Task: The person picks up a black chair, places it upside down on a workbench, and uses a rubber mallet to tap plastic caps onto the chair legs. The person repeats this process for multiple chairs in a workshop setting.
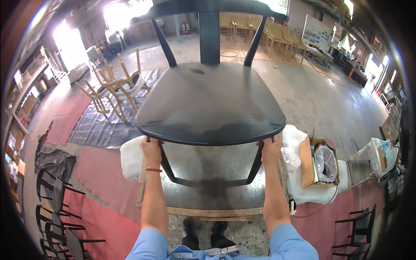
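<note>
A black wooden chair (211, 104) stands upright in front of me, its backrest on the far side and its broad seat facing up. My left hand (152, 151) is closed around the top of the left front leg, just under the seat's front edge. On the opposite side my right hand (271, 151) grips the right front leg in the same place. The seat hides part of the fingers of both hands. Beneath the chair lies a dark, shiny work surface (203, 197) with a wooden border; whether the legs touch it I cannot tell.
Right of the work surface, an open cardboard box (307, 162) with a clear plastic bag sits on white padding (299, 195). Upturned pale wooden chairs (115, 82) rest on dark sheeting at the left. Several black chairs (76, 242) stand at lower left, more (362, 225) at lower right.
</note>
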### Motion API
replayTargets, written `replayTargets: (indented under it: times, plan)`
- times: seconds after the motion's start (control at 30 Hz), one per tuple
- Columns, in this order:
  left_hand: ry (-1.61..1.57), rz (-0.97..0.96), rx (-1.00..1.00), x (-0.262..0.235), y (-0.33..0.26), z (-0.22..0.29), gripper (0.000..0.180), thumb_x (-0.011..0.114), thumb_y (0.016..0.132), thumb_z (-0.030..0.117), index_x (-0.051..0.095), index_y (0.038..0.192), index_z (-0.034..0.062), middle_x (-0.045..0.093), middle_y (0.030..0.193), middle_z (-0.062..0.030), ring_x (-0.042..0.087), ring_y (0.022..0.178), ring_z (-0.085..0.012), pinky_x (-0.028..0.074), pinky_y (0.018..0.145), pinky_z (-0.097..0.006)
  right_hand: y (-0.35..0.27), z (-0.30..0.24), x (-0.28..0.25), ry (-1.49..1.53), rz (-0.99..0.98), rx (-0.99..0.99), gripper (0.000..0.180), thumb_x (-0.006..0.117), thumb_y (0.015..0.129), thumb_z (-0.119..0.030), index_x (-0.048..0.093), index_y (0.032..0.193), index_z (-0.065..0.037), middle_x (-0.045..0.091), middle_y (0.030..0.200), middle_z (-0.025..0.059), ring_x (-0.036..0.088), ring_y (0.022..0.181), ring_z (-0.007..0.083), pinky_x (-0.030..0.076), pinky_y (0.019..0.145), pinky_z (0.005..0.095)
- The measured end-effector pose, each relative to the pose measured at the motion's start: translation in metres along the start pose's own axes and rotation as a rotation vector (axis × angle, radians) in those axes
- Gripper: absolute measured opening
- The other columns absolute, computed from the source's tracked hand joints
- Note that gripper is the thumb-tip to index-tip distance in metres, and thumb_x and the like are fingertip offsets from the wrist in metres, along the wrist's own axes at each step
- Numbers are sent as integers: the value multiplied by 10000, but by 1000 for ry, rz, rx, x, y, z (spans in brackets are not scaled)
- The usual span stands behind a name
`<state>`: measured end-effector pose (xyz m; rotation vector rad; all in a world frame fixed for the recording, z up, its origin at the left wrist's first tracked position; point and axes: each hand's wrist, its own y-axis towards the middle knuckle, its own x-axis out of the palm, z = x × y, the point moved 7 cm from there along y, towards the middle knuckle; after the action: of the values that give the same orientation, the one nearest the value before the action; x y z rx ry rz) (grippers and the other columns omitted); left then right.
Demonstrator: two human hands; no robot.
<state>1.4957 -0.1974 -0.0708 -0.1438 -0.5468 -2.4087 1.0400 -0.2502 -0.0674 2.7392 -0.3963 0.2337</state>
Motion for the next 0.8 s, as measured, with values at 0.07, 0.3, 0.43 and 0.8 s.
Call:
replayTargets:
  times: [0.07, 0.3, 0.43, 0.8]
  plan:
    - [124, -48, 46, -20, -3, -12, 270, 558, 955, 193, 631, 877, -54, 646, 740, -70, 616, 637, -142, 510, 595, -293, -8, 7, -9, 65, -53, -119, 173, 625, 880, -160, 642, 871, 12, 670, 813, 78, 616, 667, 167, 468, 608, 328]
    - [-717, -221, -146, -101, -75, -80, 573, 525, 1006, 288, 331, 1466, 7, 373, 1519, -133, 383, 1368, -248, 345, 1120, -403, -92, 10, -74, -486, -10, -386, 312, 526, 966, -212, 602, 1176, 6, 662, 1132, 108, 608, 1079, 241, 461, 914, 382]
    - [-276, -263, 33, -121, -111, -99, 610, 649, 917, 248, 405, 1420, 5, 492, 1402, -145, 481, 1276, -282, 373, 1096, -408, -118, -71, -130, -286, 181, -203, 441, 430, 1031, -329, 512, 1350, -35, 602, 1291, 100, 566, 1187, 236, 431, 984, 397]
    - [473, -569, 602, -119, -216, 35, 425, 711, 826, 220, 635, 1191, 17, 649, 1182, -152, 607, 1091, -354, 466, 955, -443, -177, -487, 202, 281, -217, -308, 822, 620, 927, -458, 202, 1480, -16, 540, 1114, 231, 675, 966, 348, 590, 729, 464]
